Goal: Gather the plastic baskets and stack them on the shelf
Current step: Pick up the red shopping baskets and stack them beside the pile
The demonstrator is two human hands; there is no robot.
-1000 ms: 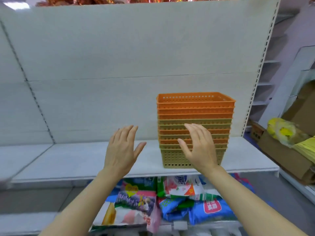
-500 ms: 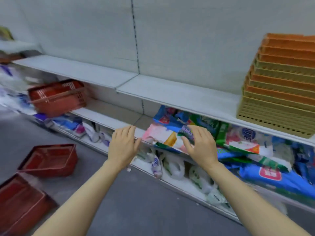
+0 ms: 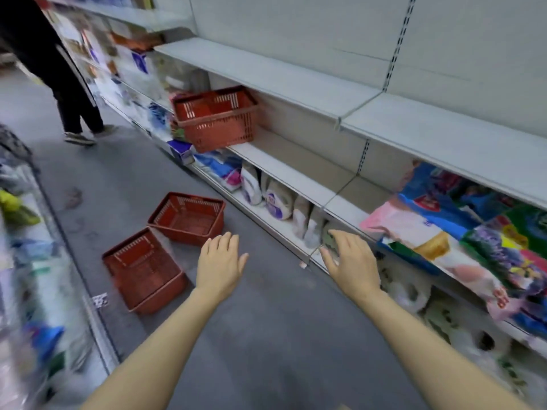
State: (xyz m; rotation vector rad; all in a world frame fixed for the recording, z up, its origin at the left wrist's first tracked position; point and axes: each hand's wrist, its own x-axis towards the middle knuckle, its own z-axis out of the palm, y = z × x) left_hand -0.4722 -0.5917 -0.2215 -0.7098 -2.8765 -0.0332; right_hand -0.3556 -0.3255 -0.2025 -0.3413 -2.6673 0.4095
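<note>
Baskets scattered along a shop aisle, both hands spread and holding nothing.

Three red plastic baskets show: one on the floor [image 3: 189, 218] sits upright and looks empty, a second floor basket [image 3: 143, 269] lies just beside it, corner to corner, tilted and also empty, and a third basket [image 3: 216, 118] rests on the middle shelf [image 3: 284, 170], jutting over its front edge, its contents too blurred to tell. The left hand [image 3: 220, 263] hovers flat, fingers wide, over the grey floor [image 3: 266, 335] near the floor baskets; the right hand [image 3: 352, 260] is likewise open before the lower shelf's white bags [image 3: 279, 199]. Coloured packets [image 3: 461, 232] crowd the shelf to the right. Further up the aisle another person's dark-trousered legs [image 3: 74, 96] stand beside the shelving.
</note>
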